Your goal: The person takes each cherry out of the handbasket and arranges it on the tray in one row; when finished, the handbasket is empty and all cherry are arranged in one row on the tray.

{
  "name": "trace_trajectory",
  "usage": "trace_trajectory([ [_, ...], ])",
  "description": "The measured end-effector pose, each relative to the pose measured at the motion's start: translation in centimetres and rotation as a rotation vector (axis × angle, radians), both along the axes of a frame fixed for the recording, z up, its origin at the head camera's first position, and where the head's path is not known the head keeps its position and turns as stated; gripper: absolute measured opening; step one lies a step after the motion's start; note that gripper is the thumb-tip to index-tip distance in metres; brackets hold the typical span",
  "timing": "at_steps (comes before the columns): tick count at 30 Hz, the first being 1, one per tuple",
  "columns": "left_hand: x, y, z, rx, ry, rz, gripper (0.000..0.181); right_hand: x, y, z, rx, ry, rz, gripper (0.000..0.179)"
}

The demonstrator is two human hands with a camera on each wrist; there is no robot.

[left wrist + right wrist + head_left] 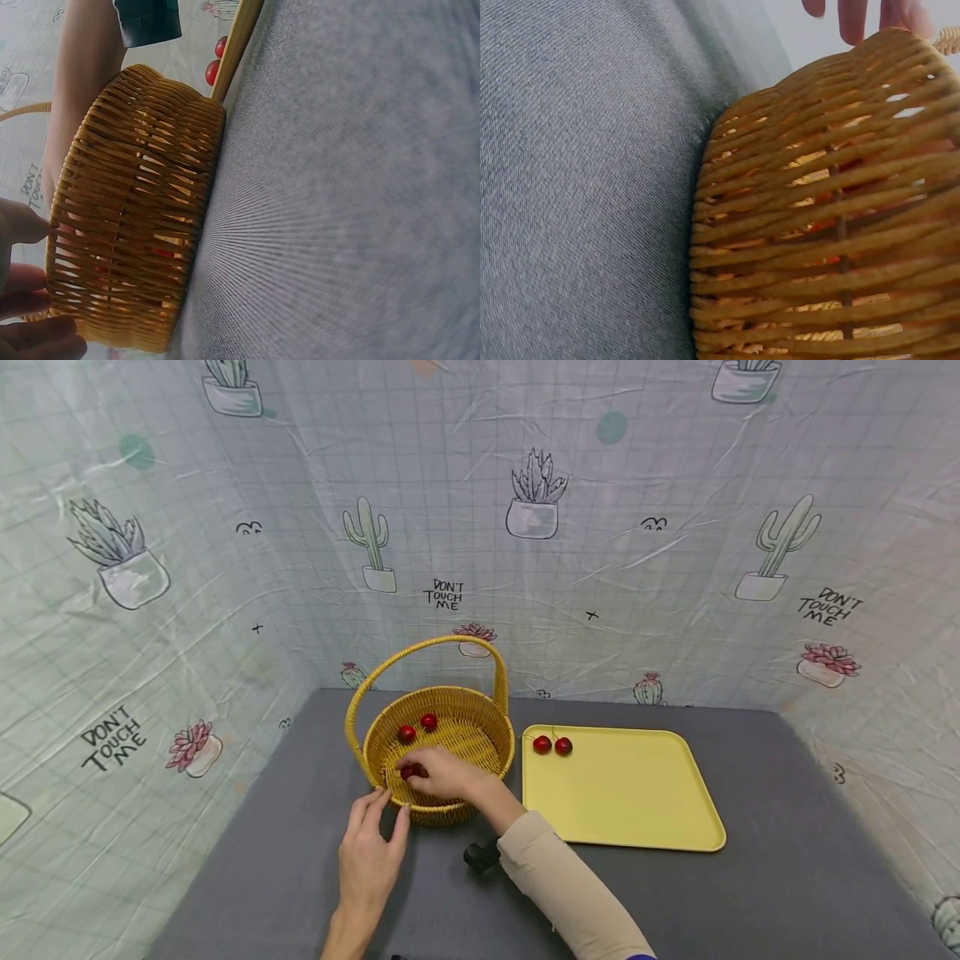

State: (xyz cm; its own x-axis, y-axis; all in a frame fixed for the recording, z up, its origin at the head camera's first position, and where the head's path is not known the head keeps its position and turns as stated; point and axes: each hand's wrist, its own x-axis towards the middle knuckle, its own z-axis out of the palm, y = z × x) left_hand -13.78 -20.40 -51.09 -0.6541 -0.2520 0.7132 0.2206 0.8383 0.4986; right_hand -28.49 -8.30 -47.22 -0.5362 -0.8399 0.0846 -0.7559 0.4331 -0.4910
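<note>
A yellow wicker basket (438,814) with a tall arched handle (427,645) stands on the grey table. Inside it, my right hand (447,774) pinches dark red cherries (412,771) low near the front-left wall. Two more cherries (417,728) lie farther back on the basket floor. My left hand (367,856) rests its fingertips on the near-left rim, thumb a little apart from the other fingers. From the left wrist view, those fingers (26,292) show at the rim, and the weave partly hides the right hand.
To the right of the basket lies a yellow tray (622,793), with two stemmed cherries (552,745) in its far-left corner. A small black object (480,857) shows beside the right sleeve (573,885). Patterned cloth (600,635) hangs behind the table and at both sides.
</note>
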Motion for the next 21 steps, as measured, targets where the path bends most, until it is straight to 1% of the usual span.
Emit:
trace_trajectory([
  [5,0.0,0.0,0.0,0.001,-0.002,-0.004,0.038,0.1,0.9,0.6,-0.001,-0.022,-0.077,0.038],
  [9,0.0,0.1,0.0,-0.001,-0.004,-0.004,0.037,0.2,1.8,1.0,-0.045,-0.041,-0.133,0.038],
  [15,0.0,0.0,0.1,-0.003,0.0,-0.005,0.037,0.0,3.4,1.8,-0.117,-0.013,-0.164,0.035],
  [21,0.1,-0.1,0.0,0.003,-0.008,-0.001,0.037,-0.1,5.2,2.5,-0.158,0.022,-0.189,0.035],
])
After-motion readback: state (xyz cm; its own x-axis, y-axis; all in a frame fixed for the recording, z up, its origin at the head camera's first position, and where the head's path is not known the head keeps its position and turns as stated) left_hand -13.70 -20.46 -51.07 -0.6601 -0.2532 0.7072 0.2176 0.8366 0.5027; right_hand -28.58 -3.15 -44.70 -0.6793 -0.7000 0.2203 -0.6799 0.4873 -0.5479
